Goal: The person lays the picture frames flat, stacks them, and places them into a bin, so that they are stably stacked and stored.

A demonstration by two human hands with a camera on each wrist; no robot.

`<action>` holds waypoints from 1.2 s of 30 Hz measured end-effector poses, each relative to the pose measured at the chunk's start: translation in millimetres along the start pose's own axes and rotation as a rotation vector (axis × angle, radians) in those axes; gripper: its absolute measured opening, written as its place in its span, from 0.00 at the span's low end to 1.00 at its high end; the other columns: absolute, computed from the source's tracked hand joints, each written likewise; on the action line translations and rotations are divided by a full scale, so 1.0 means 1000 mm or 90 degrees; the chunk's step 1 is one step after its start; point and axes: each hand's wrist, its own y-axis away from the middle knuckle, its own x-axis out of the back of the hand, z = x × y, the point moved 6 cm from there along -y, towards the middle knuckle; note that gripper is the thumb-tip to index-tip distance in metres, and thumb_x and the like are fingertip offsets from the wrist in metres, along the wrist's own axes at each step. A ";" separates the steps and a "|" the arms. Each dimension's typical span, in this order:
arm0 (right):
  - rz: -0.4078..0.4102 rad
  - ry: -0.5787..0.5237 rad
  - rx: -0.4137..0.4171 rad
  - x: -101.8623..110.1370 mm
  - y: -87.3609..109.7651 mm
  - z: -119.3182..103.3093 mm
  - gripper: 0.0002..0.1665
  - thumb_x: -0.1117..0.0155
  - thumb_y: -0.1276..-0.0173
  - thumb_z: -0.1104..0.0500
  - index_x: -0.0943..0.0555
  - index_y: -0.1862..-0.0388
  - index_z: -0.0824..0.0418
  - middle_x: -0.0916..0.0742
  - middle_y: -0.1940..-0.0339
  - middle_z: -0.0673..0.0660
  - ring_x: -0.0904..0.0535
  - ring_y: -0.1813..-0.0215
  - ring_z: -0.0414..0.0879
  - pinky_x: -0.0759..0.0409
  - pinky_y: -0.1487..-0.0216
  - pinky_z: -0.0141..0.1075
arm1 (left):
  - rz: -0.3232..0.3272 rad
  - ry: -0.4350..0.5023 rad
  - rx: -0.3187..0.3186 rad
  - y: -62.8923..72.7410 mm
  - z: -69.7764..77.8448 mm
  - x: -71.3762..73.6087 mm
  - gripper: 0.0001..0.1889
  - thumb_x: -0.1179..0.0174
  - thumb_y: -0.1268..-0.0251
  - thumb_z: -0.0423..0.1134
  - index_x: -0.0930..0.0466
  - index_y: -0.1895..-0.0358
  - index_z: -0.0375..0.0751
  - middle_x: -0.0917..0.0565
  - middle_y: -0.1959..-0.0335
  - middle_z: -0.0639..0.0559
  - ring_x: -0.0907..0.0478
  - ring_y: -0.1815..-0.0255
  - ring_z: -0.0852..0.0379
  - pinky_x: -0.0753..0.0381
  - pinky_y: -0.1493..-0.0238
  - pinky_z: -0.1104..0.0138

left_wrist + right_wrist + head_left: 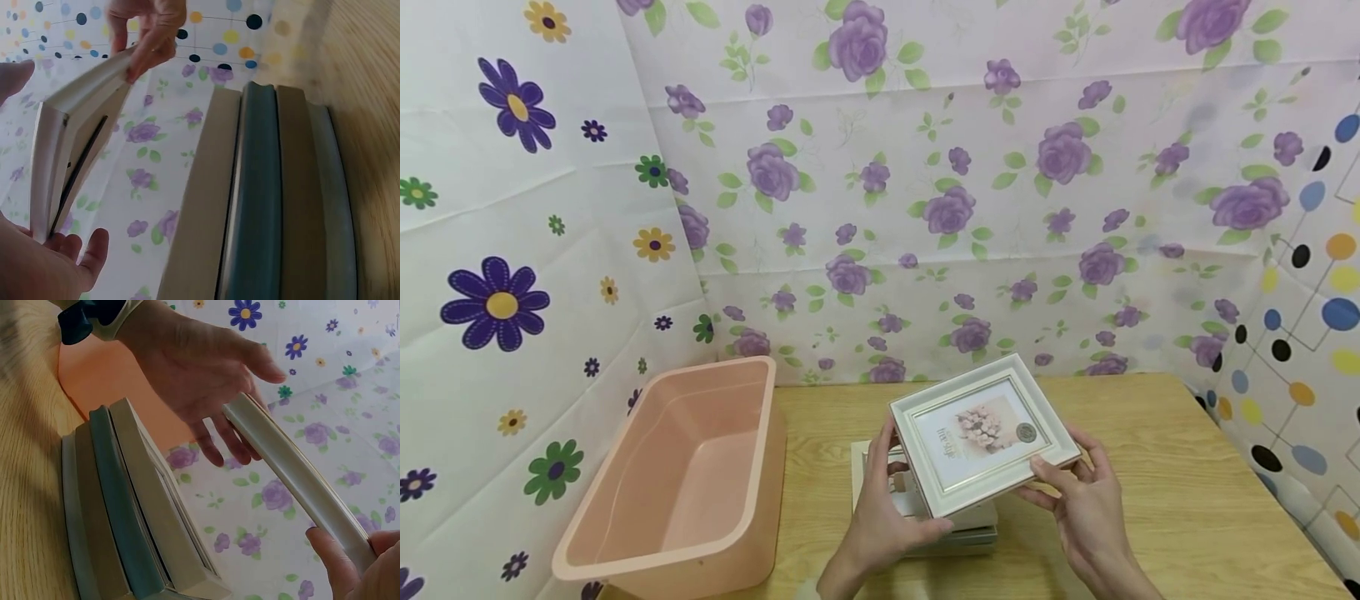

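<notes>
A white picture frame point(973, 433) with a gold inner line and a blossom print is held tilted above a stack of picture frames point(958, 546). My right hand point(1088, 504) pinches its right side, thumb on the front edge. At its left edge, the fingers of my left hand point(880, 517) support it from behind, and the thumb stands away from it. The frame's back, with a dark stand edge, faces the left wrist view. In the stack, a teal frame point(259, 187) lies between a cream frame point(206, 194) and a brown one point(300, 187).
A pink plastic tub point(763, 467) stands on the wooden table point(1187, 483) to the left of the stack. Flower-patterned sheets point(910, 325) hang behind and at the left, with a dotted sheet point(1292, 358) at the right.
</notes>
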 end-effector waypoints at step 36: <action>-0.182 0.414 0.103 -0.032 0.003 0.006 0.66 0.11 0.54 0.72 0.35 0.16 0.66 0.32 0.20 0.66 0.19 0.36 0.56 0.14 0.46 0.28 | -0.006 -0.198 0.056 0.017 -0.021 0.055 0.77 0.10 0.64 0.50 0.55 0.11 0.33 0.34 0.20 0.38 0.26 0.33 0.47 0.17 0.32 0.53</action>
